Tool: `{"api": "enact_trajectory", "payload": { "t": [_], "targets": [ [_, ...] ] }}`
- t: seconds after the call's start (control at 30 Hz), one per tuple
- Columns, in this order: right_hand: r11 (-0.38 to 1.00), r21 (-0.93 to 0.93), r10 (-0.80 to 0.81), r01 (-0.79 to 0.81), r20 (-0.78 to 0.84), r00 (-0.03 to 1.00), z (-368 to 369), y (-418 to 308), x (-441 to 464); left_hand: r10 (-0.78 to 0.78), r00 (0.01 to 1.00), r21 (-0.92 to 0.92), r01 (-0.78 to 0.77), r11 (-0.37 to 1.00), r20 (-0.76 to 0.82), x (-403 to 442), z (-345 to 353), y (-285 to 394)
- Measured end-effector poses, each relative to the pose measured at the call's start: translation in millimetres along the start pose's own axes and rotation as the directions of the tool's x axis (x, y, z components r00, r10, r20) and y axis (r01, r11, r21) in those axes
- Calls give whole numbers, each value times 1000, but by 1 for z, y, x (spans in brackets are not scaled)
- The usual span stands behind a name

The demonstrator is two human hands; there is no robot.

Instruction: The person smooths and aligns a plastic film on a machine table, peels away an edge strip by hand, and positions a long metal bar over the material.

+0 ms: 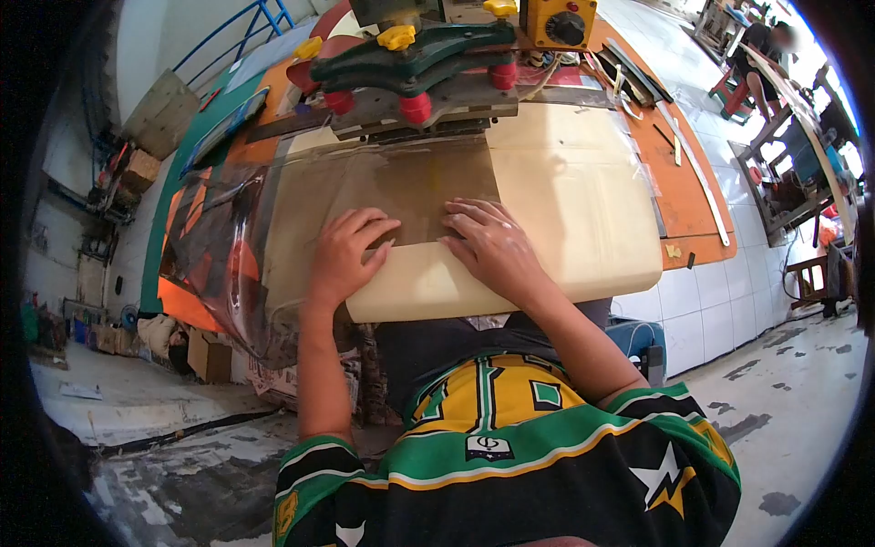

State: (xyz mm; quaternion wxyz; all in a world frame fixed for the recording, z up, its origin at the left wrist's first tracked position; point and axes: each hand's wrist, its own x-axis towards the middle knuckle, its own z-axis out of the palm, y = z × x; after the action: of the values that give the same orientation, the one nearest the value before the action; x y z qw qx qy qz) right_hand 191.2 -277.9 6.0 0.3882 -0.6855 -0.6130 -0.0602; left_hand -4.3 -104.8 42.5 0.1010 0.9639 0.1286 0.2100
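Both hands rest on a smoky see-through sheet [410, 182] that lies over a padded cream surface [574, 182]. Near the sheet's front edge on the left, my left hand [351, 251] lies with its fingers apart and slightly bent. My right hand [488, 242] is spread at the sheet's front right part, its fingertips on the sheet. Neither hand is closed around anything. Beyond the hands, the sheet reaches the dark press head [415, 77] of a machine with red and yellow knobs. Its far edge is hidden under the press.
Crumpled clear film [228, 246] hangs at the left. A yellow control box [558, 25] stands behind, right of the press. Strips and a long white ruler-like piece [702, 182] lie on the orange table [670, 214]. Another person [761, 64] sits at the far right.
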Motion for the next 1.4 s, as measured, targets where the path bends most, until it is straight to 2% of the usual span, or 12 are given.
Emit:
{"api": "enact_trajectory", "payload": {
  "t": [0.03,0.1,0.23,0.43,0.53,0.6,0.63,0.7,0.8,0.9,1.23,1.4],
  "targets": [
    [1000,2,-4,4,-1,1000,-1,0,0,1,1000,-2,-1,1000,1,2,-5,3],
    [1000,5,-9,9,-2,1000,-2,-1,1,118,985,-24,-116,993,128,5,-11,5],
    [1000,24,2,-2,-13,1000,-2,-2,2,126,976,-23,-124,992,179,9,-2,2],
    [999,32,15,-14,-29,999,-2,-2,2,130,986,60,-137,989,109,14,6,5],
    [1000,19,18,-18,-41,999,-2,0,2,64,995,62,-68,996,72,15,14,7],
    [1000,13,17,-17,-49,999,-4,-1,2,-57,997,75,61,995,-54,14,18,12],
    [1000,6,6,-6,-47,999,-7,-4,2,-56,997,74,60,995,-54,14,21,10],
    [1000,-2,-6,5,-43,999,-8,-5,3,-65,986,22,70,997,-152,11,29,2],
    [998,-57,-31,29,-43,999,-7,-4,6,12,982,62,0,998,-187,9,33,-7],
    [996,-83,-45,42,-44,998,-7,-3,5,34,972,124,-5,992,-233,10,33,-5],
    [997,36,-56,62,-153,987,-10,-5,6,76,957,148,-35,988,-281,11,33,-2],
    [997,50,-50,59,-167,985,-8,-3,5,43,949,95,-14,995,-311,12,34,-6]
  ]
}}
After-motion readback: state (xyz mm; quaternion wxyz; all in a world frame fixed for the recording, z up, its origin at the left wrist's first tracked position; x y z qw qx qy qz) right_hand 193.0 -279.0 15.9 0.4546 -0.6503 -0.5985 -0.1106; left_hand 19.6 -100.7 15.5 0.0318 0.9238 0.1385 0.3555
